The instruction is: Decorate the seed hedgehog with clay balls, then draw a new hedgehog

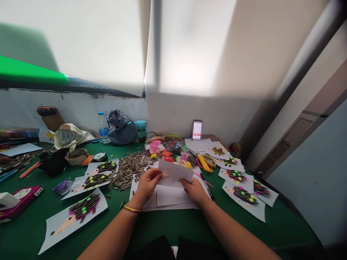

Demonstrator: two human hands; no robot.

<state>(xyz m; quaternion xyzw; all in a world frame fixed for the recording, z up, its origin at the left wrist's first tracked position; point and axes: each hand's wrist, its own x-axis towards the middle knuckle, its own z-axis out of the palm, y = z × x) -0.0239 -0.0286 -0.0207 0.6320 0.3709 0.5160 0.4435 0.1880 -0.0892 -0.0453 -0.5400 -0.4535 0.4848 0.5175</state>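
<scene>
Between my two hands, a white card with a hedgehog outline (177,174) is held up over a stack of white paper (173,198). The snout end of the drawing is pinkish; the body is only line-drawn. My left hand (148,184) pinches the card's left side near the snout; whether its fingertips also hold something small is hidden. My right hand (195,187) grips the lower right corner, thumb on the front. Sunflower seeds (128,169) lie heaped left of the paper, and bagged coloured clay (166,153) is piled behind the card.
Finished hedgehog cards with seeds and clay balls lie left (81,213) and right (244,198). Yellow-handled scissors (205,163) and a black pen (208,187) are right of the paper. A phone (197,130), bottle (103,128) and blue bag (121,131) stand along the wall.
</scene>
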